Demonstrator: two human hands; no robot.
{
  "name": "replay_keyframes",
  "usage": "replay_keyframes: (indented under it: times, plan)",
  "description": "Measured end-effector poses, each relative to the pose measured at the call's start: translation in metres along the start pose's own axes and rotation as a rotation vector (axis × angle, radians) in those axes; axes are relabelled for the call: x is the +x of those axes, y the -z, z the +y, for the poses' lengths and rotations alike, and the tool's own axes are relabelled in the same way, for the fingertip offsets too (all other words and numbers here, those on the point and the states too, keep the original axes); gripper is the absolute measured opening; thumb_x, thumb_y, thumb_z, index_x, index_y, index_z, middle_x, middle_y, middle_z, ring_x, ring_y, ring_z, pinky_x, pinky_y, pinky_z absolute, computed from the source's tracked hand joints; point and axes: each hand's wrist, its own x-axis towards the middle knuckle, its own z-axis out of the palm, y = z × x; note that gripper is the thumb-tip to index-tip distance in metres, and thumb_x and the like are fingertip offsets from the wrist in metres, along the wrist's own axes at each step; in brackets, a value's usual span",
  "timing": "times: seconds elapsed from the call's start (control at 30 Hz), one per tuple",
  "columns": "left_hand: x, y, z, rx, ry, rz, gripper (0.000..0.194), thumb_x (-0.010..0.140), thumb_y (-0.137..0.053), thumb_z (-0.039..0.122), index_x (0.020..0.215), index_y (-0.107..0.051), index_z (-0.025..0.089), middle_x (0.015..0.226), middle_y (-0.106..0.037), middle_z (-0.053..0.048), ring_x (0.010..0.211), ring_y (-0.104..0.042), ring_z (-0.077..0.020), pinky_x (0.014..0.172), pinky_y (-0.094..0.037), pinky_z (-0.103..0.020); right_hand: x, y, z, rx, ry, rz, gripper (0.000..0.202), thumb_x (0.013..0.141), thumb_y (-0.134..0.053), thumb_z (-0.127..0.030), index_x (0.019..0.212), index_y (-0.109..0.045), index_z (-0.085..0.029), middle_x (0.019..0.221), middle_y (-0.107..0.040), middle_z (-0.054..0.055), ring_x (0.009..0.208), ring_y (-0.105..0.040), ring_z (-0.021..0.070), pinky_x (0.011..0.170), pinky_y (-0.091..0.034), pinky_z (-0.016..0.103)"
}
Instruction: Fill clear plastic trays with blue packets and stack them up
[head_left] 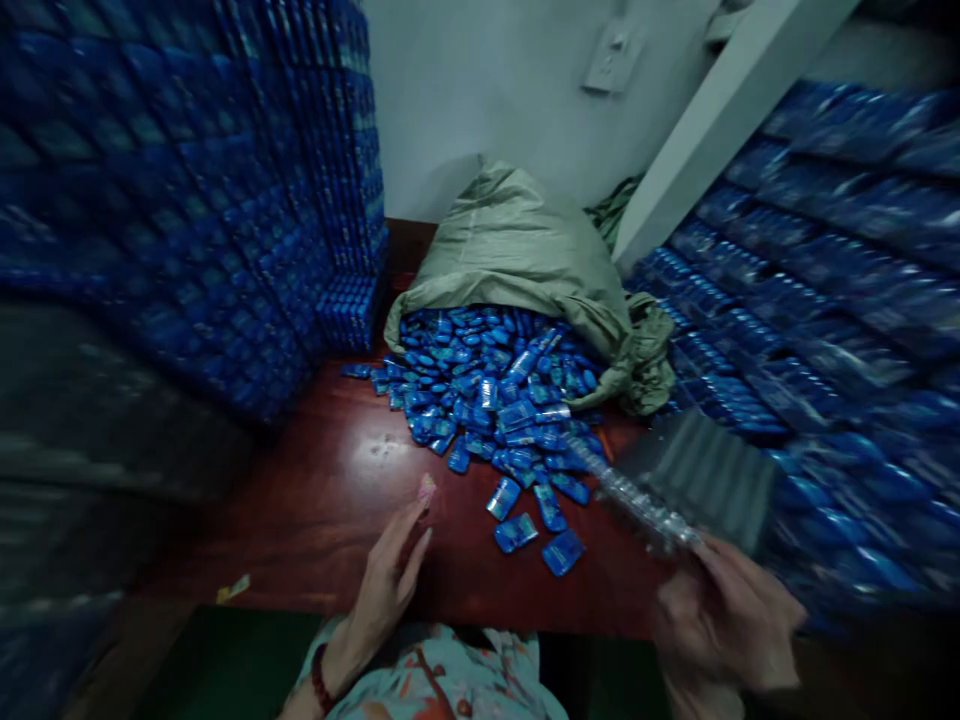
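Patterned clothing [442,690] on the wearer sits nearest. Past it, the left hand [390,570] is over the desk [330,530], fingers loosely parted, a pinkish patch at one tip (wrapping or scrap, I cannot tell). Blurred, the right hand [724,610] has its fingers closed on a clear plastic strip [645,505]; swung low, that could knock loose blue packets [514,534] off the desk. Beyond, others spill from a greenish sack [517,245], whose wide mouth might let more slide out. Packet printing is illegible.

Red beaded bracelet [318,680], floral garment [442,685]
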Motion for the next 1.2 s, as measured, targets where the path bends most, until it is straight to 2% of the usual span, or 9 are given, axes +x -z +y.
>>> replay_keyframes:
  times: [0.13, 0.2, 0.3, 0.43, 0.6, 0.77, 0.93, 1.1, 1.2]
  plan:
    - [-0.003, 0.01, 0.0, 0.031, 0.12, 0.215, 0.047, 0.092, -0.042, 0.029, 0.139, -0.033, 0.024, 0.137, -0.046, -0.01, 0.127, -0.044, -0.0218, 0.106, -0.037, -0.042, -0.006, -0.063, -0.063, 0.435, -0.402, -0.495, 0.028, 0.083, -0.051, -0.035, 0.106, -0.055, -0.019, 0.087, -0.066, 0.008, 0.077, -0.064, 0.0204, 0.067, -0.05, 0.031]
    - [-0.009, 0.021, -0.007, 0.073, 0.2, 0.31, 0.047, 0.094, -0.038, 0.031, 0.139, -0.032, 0.024, 0.14, -0.042, -0.009, 0.13, -0.039, -0.0219, 0.11, -0.031, -0.044, -0.023, -0.101, -0.101, 0.561, -0.473, -0.764, 0.032, 0.088, -0.042, -0.035, 0.113, -0.05, -0.018, 0.082, -0.067, 0.007, 0.07, -0.065, 0.0191, 0.062, -0.05, 0.029]
    - [-0.024, 0.042, -0.023, 0.129, 0.317, 0.353, 0.043, 0.095, -0.034, 0.033, 0.137, -0.036, 0.025, 0.142, -0.038, -0.007, 0.132, -0.034, -0.0207, 0.113, -0.024, -0.043, -0.053, -0.135, -0.144, 0.405, -0.339, -1.039, 0.033, 0.09, -0.035, -0.025, 0.12, -0.045, -0.016, 0.088, -0.068, 0.01, 0.076, -0.066, 0.0214, 0.063, -0.048, 0.029]
    - [-0.042, 0.055, -0.043, 0.226, 0.382, 0.325, 0.046, 0.095, -0.031, 0.031, 0.141, -0.029, 0.026, 0.146, -0.033, -0.007, 0.135, -0.031, -0.0189, 0.113, -0.024, -0.043, -0.076, -0.135, -0.159, 0.07, -0.113, -1.281, 0.035, 0.091, -0.035, -0.016, 0.125, -0.042, -0.015, 0.082, -0.069, 0.012, 0.073, -0.068, 0.0229, 0.061, -0.045, 0.028]
    - [-0.039, 0.034, -0.062, 0.581, 0.248, -0.068, 0.05, 0.09, -0.045, 0.035, 0.139, -0.035, 0.03, 0.148, -0.031, -0.008, 0.137, -0.024, -0.0303, 0.108, -0.021, -0.058, -0.053, -0.144, -0.148, -0.045, 0.083, -1.295, 0.028, 0.093, -0.036, -0.029, 0.107, -0.057, -0.017, 0.083, -0.066, 0.013, 0.076, -0.065, 0.0245, 0.064, -0.047, 0.032]
    - [-0.02, 0.031, -0.069, 0.711, 0.171, -0.176, 0.051, 0.089, -0.046, 0.041, 0.138, -0.037, 0.031, 0.148, -0.03, -0.01, 0.137, -0.023, -0.0342, 0.105, -0.014, -0.065, -0.014, -0.218, -0.156, 0.107, 0.088, -1.087, 0.049, 0.092, -0.036, -0.042, 0.133, -0.042, -0.016, 0.128, -0.046, 0.02, 0.111, -0.048, 0.0321, 0.081, -0.045, 0.041]
    - [0.049, 0.058, -0.078, 0.591, 0.134, -0.069, 0.05, 0.092, -0.039, 0.04, 0.14, -0.032, 0.029, 0.149, -0.027, -0.008, 0.139, -0.02, -0.0277, 0.109, -0.019, -0.055, -0.018, -0.272, -0.179, 0.231, 0.201, -1.144, 0.053, 0.091, -0.037, -0.044, 0.139, -0.034, -0.023, 0.142, -0.033, 0.016, 0.117, -0.041, 0.0343, 0.087, -0.041, 0.051]
    - [0.167, 0.079, -0.127, 0.496, 0.22, 0.079, 0.055, 0.092, -0.038, 0.038, 0.142, -0.027, 0.017, 0.147, -0.029, -0.016, 0.137, -0.025, -0.026, 0.109, -0.028, -0.045, -0.029, -0.268, -0.175, 0.358, 0.467, -1.19, 0.04, 0.092, -0.038, -0.037, 0.13, -0.047, -0.028, 0.147, -0.031, 0.007, 0.126, -0.033, 0.0311, 0.092, -0.039, 0.047]
    - [0.209, 0.073, -0.151, 0.583, 0.275, 0.018, 0.052, 0.093, -0.038, 0.038, 0.141, -0.031, 0.019, 0.147, -0.03, -0.015, 0.136, -0.027, -0.0278, 0.107, -0.031, -0.047, -0.03, -0.256, -0.159, 0.424, 0.57, -1.251, 0.045, 0.09, -0.044, -0.038, 0.133, -0.044, -0.029, 0.149, -0.028, 0.004, 0.128, -0.033, 0.0288, 0.096, -0.037, 0.044]
